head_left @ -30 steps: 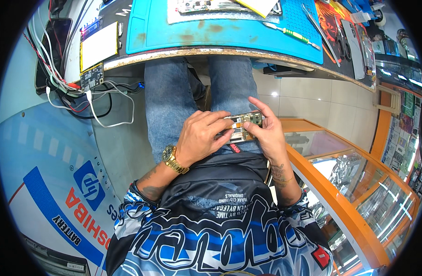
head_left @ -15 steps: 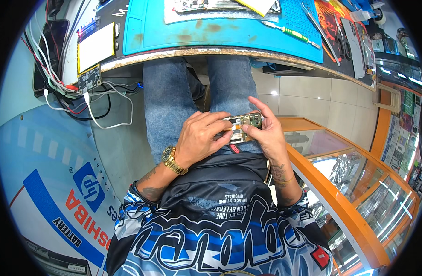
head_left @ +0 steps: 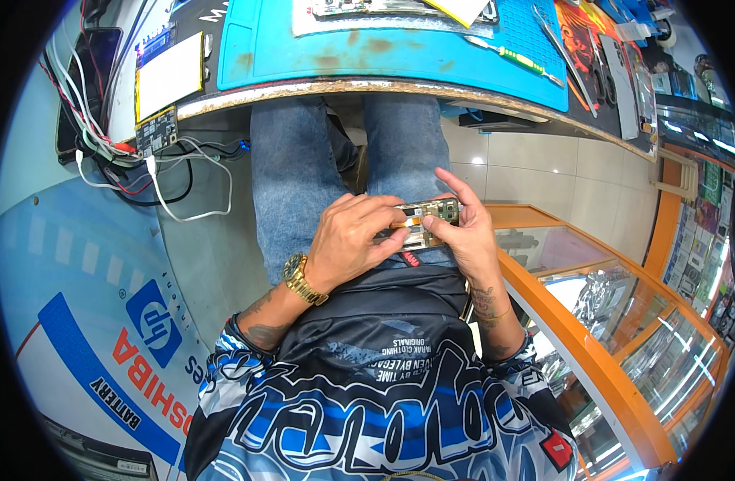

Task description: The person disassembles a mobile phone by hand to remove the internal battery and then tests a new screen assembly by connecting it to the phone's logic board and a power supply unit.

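Observation:
Above my lap I hold an opened smartphone [head_left: 420, 211], its inner boards and an orange ribbon strip bare. My right hand [head_left: 471, 237] grips the phone's right end, the thumb pressed on the inside and the index finger stretched out past the edge. My left hand [head_left: 353, 234], with a gold watch [head_left: 298, 276] on its wrist, is closed at the phone's left end. Its bent fingers and thumb are over that end and hide part of it. Whether they also pinch a small part there, I cannot make out.
Ahead stands a workbench with a blue mat [head_left: 343, 60], a green-handled tool [head_left: 521, 60], tweezers [head_left: 566, 60] and another opened device [head_left: 399, 10]. A battery [head_left: 168, 76] and tangled cables [head_left: 192, 215] are at the left. A glass display case [head_left: 568, 353] with an orange frame flanks my right side.
The bench appears slightly shifted in view. Both hands keep nearly the same hold on the phone.

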Action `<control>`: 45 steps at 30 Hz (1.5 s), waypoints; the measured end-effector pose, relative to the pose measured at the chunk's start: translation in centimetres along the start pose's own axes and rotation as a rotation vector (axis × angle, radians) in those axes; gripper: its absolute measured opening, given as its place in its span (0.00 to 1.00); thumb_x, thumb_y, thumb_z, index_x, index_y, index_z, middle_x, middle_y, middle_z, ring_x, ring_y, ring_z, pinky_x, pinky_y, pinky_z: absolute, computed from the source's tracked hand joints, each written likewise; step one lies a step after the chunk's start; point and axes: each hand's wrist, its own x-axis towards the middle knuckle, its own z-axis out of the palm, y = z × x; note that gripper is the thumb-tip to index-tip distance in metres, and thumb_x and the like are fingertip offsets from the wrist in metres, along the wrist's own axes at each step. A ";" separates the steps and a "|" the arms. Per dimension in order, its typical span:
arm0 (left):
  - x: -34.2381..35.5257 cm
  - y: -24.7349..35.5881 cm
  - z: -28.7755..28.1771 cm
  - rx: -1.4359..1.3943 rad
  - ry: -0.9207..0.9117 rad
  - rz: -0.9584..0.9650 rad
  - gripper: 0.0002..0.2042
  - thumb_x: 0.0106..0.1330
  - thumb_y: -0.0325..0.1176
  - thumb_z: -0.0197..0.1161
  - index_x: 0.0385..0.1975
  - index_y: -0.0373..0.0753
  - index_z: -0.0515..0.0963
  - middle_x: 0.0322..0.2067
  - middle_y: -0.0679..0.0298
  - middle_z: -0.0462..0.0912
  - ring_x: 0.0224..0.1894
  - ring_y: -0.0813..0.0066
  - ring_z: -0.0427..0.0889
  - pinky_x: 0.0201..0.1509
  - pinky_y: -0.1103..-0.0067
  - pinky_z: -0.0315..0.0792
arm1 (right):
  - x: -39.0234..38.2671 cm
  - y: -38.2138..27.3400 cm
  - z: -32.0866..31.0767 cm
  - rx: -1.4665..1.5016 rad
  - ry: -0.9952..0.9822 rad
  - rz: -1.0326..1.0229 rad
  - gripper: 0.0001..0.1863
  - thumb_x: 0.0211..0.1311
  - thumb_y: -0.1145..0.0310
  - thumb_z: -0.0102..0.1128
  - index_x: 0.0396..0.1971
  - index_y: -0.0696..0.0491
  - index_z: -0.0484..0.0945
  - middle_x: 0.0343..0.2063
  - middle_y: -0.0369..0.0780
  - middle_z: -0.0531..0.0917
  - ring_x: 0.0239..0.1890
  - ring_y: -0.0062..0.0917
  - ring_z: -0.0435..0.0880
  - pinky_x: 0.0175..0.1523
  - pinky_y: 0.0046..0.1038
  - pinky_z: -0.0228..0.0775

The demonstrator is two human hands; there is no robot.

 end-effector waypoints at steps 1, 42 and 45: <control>0.0 -0.1 0.1 0.003 0.007 0.008 0.08 0.52 0.31 0.75 0.30 0.40 0.83 0.38 0.64 0.87 0.33 0.69 0.85 0.34 0.74 0.72 | 0.0 0.0 0.0 -0.012 -0.001 -0.001 0.37 0.59 0.84 0.66 0.69 0.56 0.65 0.39 0.34 0.80 0.37 0.12 0.79 0.41 0.15 0.74; -1.1 -0.1 0.7 -0.075 0.071 -0.027 0.09 0.49 0.30 0.77 0.30 0.41 0.86 0.38 0.64 0.88 0.32 0.71 0.84 0.34 0.76 0.73 | -0.8 -0.5 -1.0 0.143 -0.041 0.257 0.17 0.57 0.80 0.70 0.47 0.61 0.79 0.38 0.38 0.86 0.36 0.15 0.83 0.44 0.19 0.76; -1.0 -0.1 0.7 -0.069 0.078 -0.018 0.09 0.49 0.30 0.77 0.30 0.42 0.86 0.39 0.64 0.88 0.31 0.71 0.84 0.34 0.76 0.73 | -0.8 -0.3 -0.7 0.112 -0.027 0.243 0.11 0.58 0.79 0.69 0.41 0.59 0.80 0.35 0.35 0.86 0.34 0.13 0.82 0.42 0.18 0.75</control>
